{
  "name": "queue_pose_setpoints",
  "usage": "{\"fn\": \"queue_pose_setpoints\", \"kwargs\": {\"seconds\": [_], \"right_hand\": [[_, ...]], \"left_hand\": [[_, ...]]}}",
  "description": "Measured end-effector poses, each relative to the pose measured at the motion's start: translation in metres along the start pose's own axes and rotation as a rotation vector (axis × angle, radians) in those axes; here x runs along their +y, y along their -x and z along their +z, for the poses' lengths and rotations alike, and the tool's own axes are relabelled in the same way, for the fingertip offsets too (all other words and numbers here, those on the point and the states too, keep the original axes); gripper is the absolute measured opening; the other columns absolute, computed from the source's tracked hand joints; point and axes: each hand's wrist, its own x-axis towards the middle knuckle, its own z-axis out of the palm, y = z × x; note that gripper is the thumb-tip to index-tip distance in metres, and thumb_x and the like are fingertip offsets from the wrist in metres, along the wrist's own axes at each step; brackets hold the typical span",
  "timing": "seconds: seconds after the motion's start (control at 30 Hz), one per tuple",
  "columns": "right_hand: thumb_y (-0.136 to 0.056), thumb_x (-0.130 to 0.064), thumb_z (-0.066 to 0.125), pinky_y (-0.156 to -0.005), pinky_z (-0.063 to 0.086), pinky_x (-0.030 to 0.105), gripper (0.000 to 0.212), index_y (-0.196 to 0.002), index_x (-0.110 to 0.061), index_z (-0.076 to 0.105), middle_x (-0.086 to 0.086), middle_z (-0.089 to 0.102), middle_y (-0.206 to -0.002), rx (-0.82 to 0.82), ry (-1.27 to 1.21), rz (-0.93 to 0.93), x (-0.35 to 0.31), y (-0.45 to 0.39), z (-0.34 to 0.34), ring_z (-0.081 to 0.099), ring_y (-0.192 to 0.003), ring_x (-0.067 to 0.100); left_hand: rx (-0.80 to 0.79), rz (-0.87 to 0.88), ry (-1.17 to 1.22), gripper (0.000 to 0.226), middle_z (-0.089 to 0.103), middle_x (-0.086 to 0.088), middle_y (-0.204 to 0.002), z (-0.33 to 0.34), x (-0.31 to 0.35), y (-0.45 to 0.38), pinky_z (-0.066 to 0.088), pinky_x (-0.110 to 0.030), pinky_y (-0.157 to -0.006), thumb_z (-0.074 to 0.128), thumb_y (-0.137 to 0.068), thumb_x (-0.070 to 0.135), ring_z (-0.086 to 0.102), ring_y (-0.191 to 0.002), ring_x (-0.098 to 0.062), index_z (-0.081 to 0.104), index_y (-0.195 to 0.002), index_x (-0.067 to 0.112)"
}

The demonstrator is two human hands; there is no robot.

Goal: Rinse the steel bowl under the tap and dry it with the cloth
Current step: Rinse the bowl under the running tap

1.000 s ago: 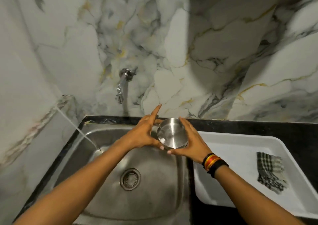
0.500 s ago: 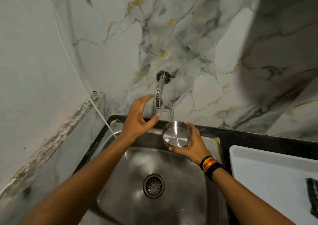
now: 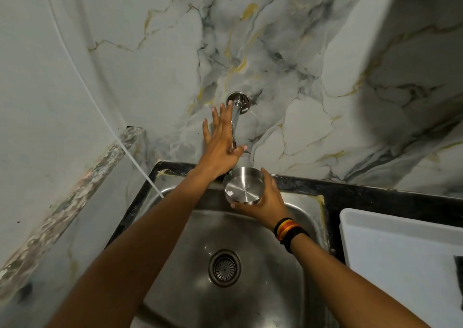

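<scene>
My right hand [image 3: 265,202] grips the small steel bowl [image 3: 242,186] from its right side, tilted so its inside faces me, over the back of the steel sink [image 3: 250,240]. A little water or foam shows inside the bowl. My left hand [image 3: 221,139] is raised with fingers spread against the chrome wall tap [image 3: 236,113], thumb under the spout. No water stream is visible from the tap. The checked cloth [image 3: 459,285] shows only as a dark edge at the far right in the white tray [image 3: 390,252].
A marble wall stands behind the sink, and a black counter rim [image 3: 375,194] runs along its back. The drain [image 3: 224,268] sits in the middle of the basin. A thin white hose [image 3: 130,157] slants down the left wall into the sink corner.
My left hand let go of the bowl and rose to the tap. My right hand kept the bowl and moved it left under the spout. The view shifted left, the cloth nearly out of frame.
</scene>
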Motion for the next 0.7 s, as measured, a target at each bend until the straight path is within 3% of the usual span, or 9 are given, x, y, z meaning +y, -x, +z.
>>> {"fn": "queue_pose_setpoints", "kwargs": {"seconds": [0.07,0.2,0.33,0.43,0.57,0.63,0.7], "right_hand": [[-0.058,-0.05,0.097,-0.109,0.04,0.034,0.135,-0.162,-0.019,0.017,0.006,0.029,-0.166,0.001,-0.004,-0.005,-0.001,-0.001,0.002,0.038,-0.148,0.028],[-0.058,-0.045,0.099,-0.1,0.037,0.025,0.128,-0.158,-0.021,0.024,0.006,0.037,-0.159,0.0,-0.007,-0.024,-0.001,-0.003,0.006,0.044,-0.141,0.025],[-0.057,-0.046,0.099,-0.1,0.038,0.026,0.128,-0.158,-0.021,0.024,0.005,0.037,-0.16,0.002,-0.013,-0.038,-0.003,-0.005,0.005,0.045,-0.14,0.023],[-0.058,-0.045,0.099,-0.099,0.04,0.024,0.125,-0.156,-0.023,0.025,0.004,0.039,-0.158,0.013,-0.038,-0.05,-0.004,-0.008,0.001,0.044,-0.129,0.012],[-0.06,-0.043,0.099,-0.089,0.036,0.008,0.119,-0.154,-0.025,0.028,0.001,0.042,-0.156,0.047,-0.051,-0.047,-0.002,-0.014,0.001,0.041,-0.124,0.005],[-0.06,-0.046,0.098,-0.1,0.04,0.017,0.125,-0.158,-0.022,0.023,0.003,0.037,-0.16,0.065,-0.052,-0.023,-0.005,-0.018,0.004,0.042,-0.132,0.011],[-0.059,-0.051,0.096,-0.112,0.041,0.036,0.135,-0.162,-0.021,0.013,0.005,0.029,-0.165,0.089,-0.059,-0.004,-0.011,-0.023,0.01,0.039,-0.146,0.024]], "left_hand": [[0.003,0.013,-0.043,0.122,-0.022,-0.004,-0.18,0.0,-0.003,0.001,-0.03,-0.057,-0.124,0.074,-0.098,0.037,-0.03,-0.164,-0.03,-0.023,-0.169,0.021],[0.017,0.002,-0.006,0.118,-0.022,-0.003,-0.181,0.004,-0.005,0.001,-0.031,-0.064,-0.122,0.069,-0.097,0.027,-0.03,-0.164,-0.028,-0.023,-0.17,0.016],[-0.074,0.05,0.065,0.113,-0.025,-0.001,-0.18,-0.003,-0.011,0.002,-0.034,-0.062,-0.121,0.066,-0.101,0.026,-0.033,-0.162,-0.025,-0.024,-0.169,0.02],[-0.13,0.081,0.068,0.108,-0.027,-0.002,-0.179,-0.007,-0.015,0.002,-0.032,-0.059,-0.124,0.061,-0.105,0.031,-0.035,-0.161,-0.022,-0.025,-0.168,0.021],[-0.128,0.11,0.037,0.101,-0.027,-0.003,-0.179,-0.008,-0.017,0.001,-0.031,-0.056,-0.125,0.053,-0.108,0.041,-0.033,-0.162,-0.023,-0.027,-0.167,0.023],[-0.098,0.111,-0.009,0.098,-0.026,-0.006,-0.179,-0.008,-0.018,0.001,-0.029,-0.057,-0.126,0.048,-0.108,0.049,-0.031,-0.163,-0.026,-0.025,-0.167,0.021],[-0.065,0.115,-0.06,0.1,-0.028,-0.01,-0.178,-0.007,-0.016,0.001,-0.027,-0.056,-0.127,0.045,-0.107,0.056,-0.03,-0.164,-0.03,-0.024,-0.168,0.018]]}}
